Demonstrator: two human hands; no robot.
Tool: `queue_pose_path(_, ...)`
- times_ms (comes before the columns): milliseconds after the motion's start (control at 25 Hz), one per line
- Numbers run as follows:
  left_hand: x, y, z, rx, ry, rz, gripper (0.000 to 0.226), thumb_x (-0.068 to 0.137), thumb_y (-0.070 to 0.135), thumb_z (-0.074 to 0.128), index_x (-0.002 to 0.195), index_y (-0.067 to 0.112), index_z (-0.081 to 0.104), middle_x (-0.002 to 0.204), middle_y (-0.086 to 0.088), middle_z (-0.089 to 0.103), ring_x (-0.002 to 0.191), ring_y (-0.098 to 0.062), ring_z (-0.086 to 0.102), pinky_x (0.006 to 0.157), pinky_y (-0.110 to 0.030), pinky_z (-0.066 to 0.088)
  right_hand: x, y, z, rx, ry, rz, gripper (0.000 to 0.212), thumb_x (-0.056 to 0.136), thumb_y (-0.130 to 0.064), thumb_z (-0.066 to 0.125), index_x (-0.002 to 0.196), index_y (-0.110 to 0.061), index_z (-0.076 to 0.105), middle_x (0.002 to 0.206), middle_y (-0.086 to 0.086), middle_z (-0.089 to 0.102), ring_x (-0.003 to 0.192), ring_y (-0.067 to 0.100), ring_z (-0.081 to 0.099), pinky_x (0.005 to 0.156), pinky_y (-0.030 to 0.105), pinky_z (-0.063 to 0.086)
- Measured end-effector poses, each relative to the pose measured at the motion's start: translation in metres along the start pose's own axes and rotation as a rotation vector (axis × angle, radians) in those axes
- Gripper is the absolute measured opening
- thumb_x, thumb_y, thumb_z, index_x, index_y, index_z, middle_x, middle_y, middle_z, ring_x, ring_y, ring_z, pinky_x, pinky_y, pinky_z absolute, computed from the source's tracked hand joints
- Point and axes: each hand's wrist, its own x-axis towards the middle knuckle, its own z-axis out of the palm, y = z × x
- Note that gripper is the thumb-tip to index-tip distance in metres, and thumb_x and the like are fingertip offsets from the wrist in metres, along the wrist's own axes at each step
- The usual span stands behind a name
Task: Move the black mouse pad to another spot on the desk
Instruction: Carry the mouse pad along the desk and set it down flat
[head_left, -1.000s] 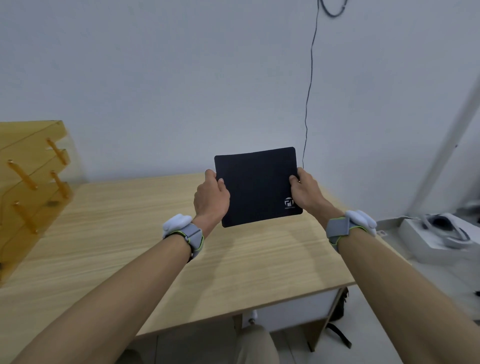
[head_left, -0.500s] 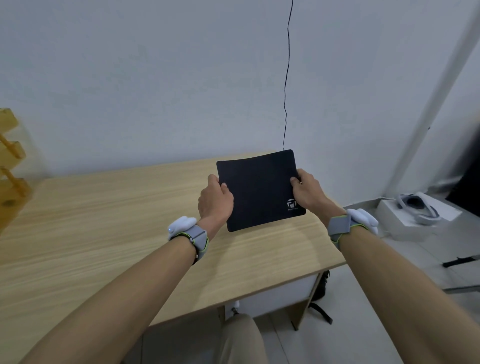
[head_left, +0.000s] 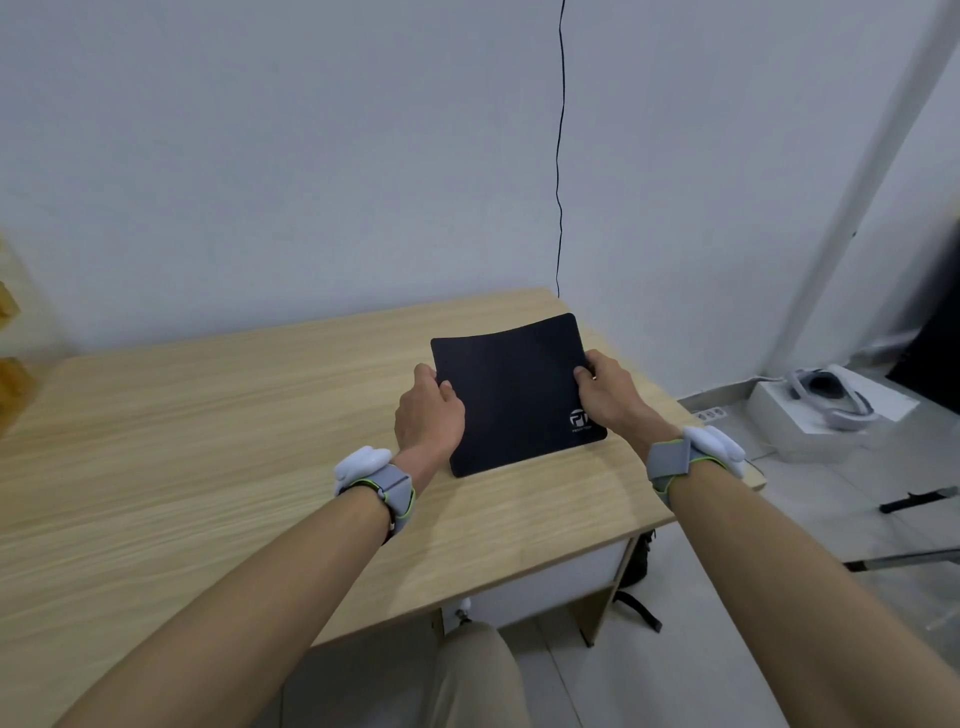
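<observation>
The black mouse pad (head_left: 511, 395), with a small white logo at its near right corner, is low over the right end of the wooden desk (head_left: 208, 441); its far edge bows slightly. My left hand (head_left: 428, 415) grips its left edge, thumb on top. My right hand (head_left: 605, 395) grips its right edge just above the logo. Whether the pad's near edge touches the desk I cannot tell.
A black cable (head_left: 560, 156) hangs down the wall behind the desk's right corner. On the floor at right stand a white box (head_left: 810, 415) with a grey headset (head_left: 831, 395) on it and a power strip (head_left: 709, 414). A yellowish wooden object (head_left: 10, 384) shows at the left edge.
Both hands have lowered the mouse pad from in front of the wall down towards the desk's right end. The view has turned right, so the wooden rack has nearly left the frame.
</observation>
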Motion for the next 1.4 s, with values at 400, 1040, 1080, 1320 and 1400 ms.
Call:
queue_pose_path(400,0.008,-0.014,0.022,0.051,0.015,0.03,0.014,0.106,0.023,0.042,0.104,0.01,0.047,0.081,-0.007,0.062,0.075,-0.032,0.06,0.063,-0.039,0.045,0.01,0.023,0.018,-0.023,-0.025,0.016,0.026,0.109,-0.017,0.04,0.121,-0.008,0.061,0.112,0.013,0.068,0.094,0.03,0.062,0.079,0.036,0.048)
queue_pose_path(1040,0.01,-0.028,0.03,0.199,0.083,0.11,0.012,0.099,0.022,0.054,0.098,0.01,0.055,0.08,0.001,0.051,0.1,-0.031,0.052,0.078,-0.047,0.048,0.017,0.038,0.031,-0.165,0.04,-0.053,0.024,0.103,-0.028,0.059,0.123,-0.016,0.066,0.119,0.005,0.069,0.106,0.026,0.064,0.085,0.039,0.052)
queue_pose_path(1080,0.01,-0.029,0.03,0.203,0.083,0.112,0.011,0.098,0.022,0.056,0.099,0.011,0.054,0.083,0.0,0.053,0.1,-0.031,0.053,0.078,-0.047,0.048,0.017,0.038,0.031,-0.167,0.035,-0.051,0.025,0.103,-0.028,0.06,0.124,-0.017,0.065,0.119,0.004,0.068,0.106,0.025,0.063,0.085,0.039,0.051)
queue_pose_path(1320,0.009,-0.034,0.028,0.185,0.094,0.13,0.026,0.09,0.022,0.068,0.106,0.012,0.05,0.092,-0.004,0.059,0.1,-0.028,0.052,0.072,-0.042,0.048,0.018,0.037,0.03,-0.167,0.049,-0.037,0.032,0.098,-0.029,0.067,0.129,-0.021,0.063,0.12,0.0,0.061,0.107,0.021,0.063,0.083,0.037,0.049)
queue_pose_path(1400,0.01,-0.035,0.026,0.198,0.103,0.127,0.03,0.089,0.022,0.07,0.108,0.012,0.05,0.099,-0.005,0.06,0.103,-0.028,0.05,0.071,-0.04,0.047,0.017,0.036,0.03,-0.169,0.055,-0.042,0.037,0.097,-0.028,0.069,0.132,-0.02,0.061,0.124,-0.001,0.057,0.107,0.019,0.062,0.081,0.034,0.046)
